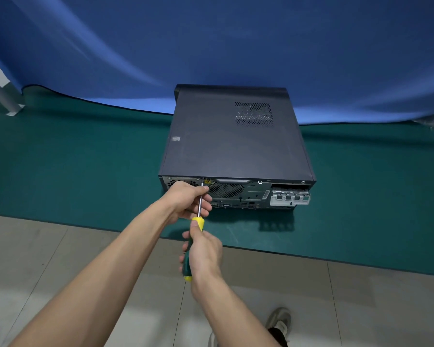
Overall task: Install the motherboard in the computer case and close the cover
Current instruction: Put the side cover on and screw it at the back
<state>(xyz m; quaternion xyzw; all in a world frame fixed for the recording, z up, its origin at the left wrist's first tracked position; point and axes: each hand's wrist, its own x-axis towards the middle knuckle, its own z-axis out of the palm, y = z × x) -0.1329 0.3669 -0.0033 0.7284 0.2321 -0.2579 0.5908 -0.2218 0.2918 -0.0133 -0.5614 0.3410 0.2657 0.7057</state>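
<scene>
Computer case (236,144) lies flat on the green mat (85,166), toward its back edge by the blue backdrop (211,41), cover (221,136) on, rear panel facing the person. Right hand (204,251) wraps the screwdriver (196,229) handle. Left hand (188,199) pinches the shaft, steadying it. Tip sits at the top edge of the rear panel, left of the fan grille (226,190). Motherboard not visible. Shoe (280,319) on the tiled floor (48,259).

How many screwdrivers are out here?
1. The screwdriver is at the computer case's rear panel: the right hand grips its handle, the left hand steadies its shaft. Others may lie out of view.
</scene>
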